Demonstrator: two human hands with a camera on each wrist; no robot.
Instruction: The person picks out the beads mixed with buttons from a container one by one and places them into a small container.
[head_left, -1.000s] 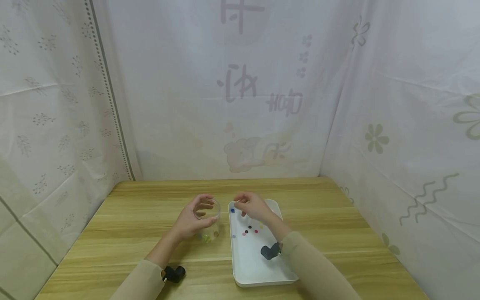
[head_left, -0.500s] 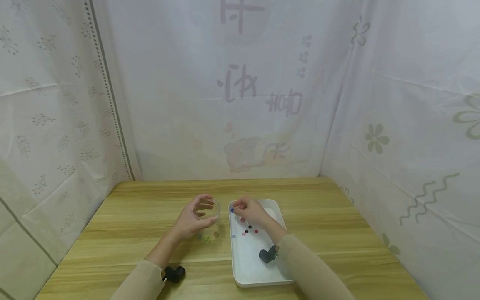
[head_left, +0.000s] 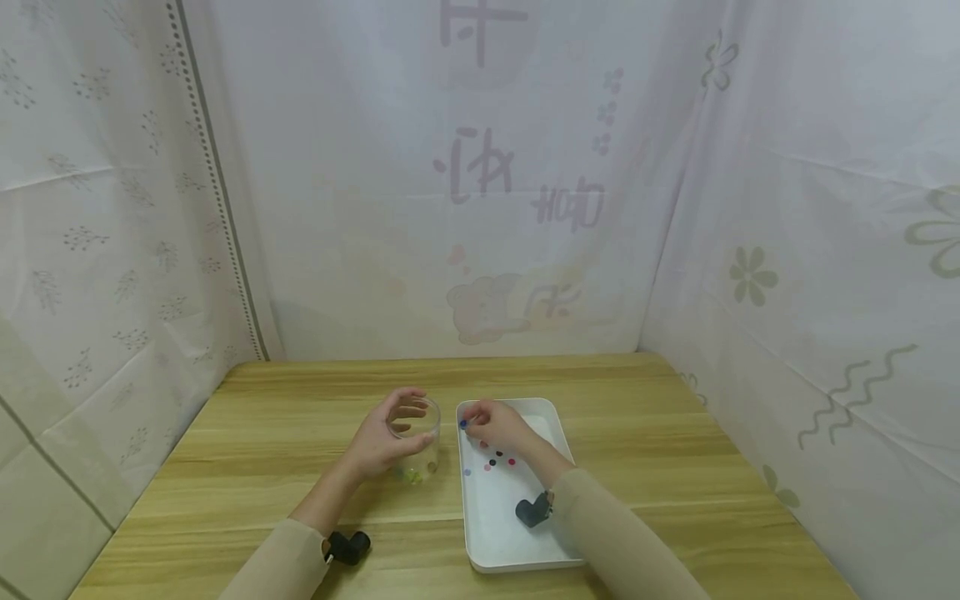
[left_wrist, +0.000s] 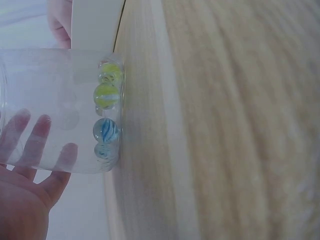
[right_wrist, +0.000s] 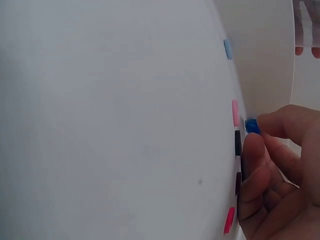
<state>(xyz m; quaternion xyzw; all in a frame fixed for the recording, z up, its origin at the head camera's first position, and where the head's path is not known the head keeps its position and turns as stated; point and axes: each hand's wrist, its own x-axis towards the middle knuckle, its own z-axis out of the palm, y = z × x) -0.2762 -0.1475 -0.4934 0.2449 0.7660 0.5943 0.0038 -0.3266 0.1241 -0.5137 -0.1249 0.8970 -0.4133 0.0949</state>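
My left hand (head_left: 386,437) holds a clear plastic cup (left_wrist: 45,80) round its upper part; the cup stands upright on the table. Glass marbles lie on its bottom, among them a yellow-green marble (left_wrist: 106,95) and a blue-streaked marble (left_wrist: 105,130). Inside the far left corner of a white tray (head_left: 491,533), my right hand (head_left: 504,427) has thumb and finger at a small dark blue piece (right_wrist: 252,126), pinching it. Its exact shape is partly hidden by the fingertips. The other fingers are curled just over the tray floor.
Small flat round pieces lie in the tray near the right hand: a pink piece (right_wrist: 235,113), a black piece (right_wrist: 237,142), a red piece (right_wrist: 229,220) and a light blue piece (right_wrist: 228,49). The tray's raised rim stands between the cup and these pieces. Patterned curtains (head_left: 360,250) surround the wooden table (head_left: 300,392).
My right hand has moved down and left to the blue piece in the tray's corner, its fingers closing in on it. The left hand and cup stay in place.
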